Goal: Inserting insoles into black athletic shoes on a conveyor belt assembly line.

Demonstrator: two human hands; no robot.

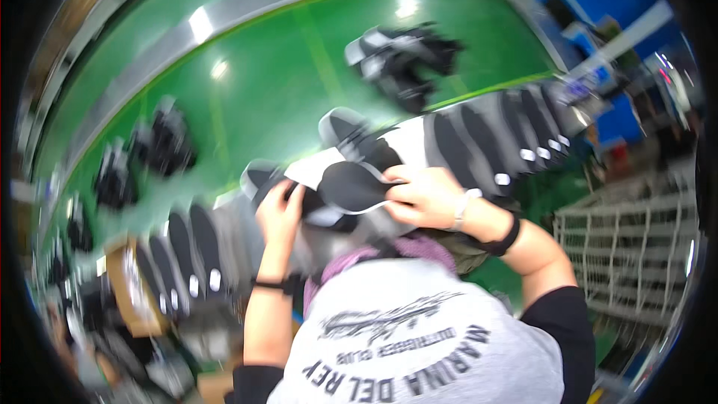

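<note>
In front of me is a dark insole [350,188] with a pale edge, and my right hand [428,196] pinches its right end. My left hand [280,213] is closed on a dark shoe [262,177] with a grey toe, just left of the insole. Part of that shoe is hidden behind the hand and the insole. Beyond the insole lies a second dark shoe [351,133], its grey toe pointing away from me. Some blur softens the finger edges.
A green surface [262,67] stretches beyond my bench, bearing a far pile of shoes [407,60] and left-hand shoes [166,138]. Dark insoles [456,146] line the bench to the right, with more insoles [203,243] leftward. A cardboard box [134,284] and wire rack [624,254] flank me.
</note>
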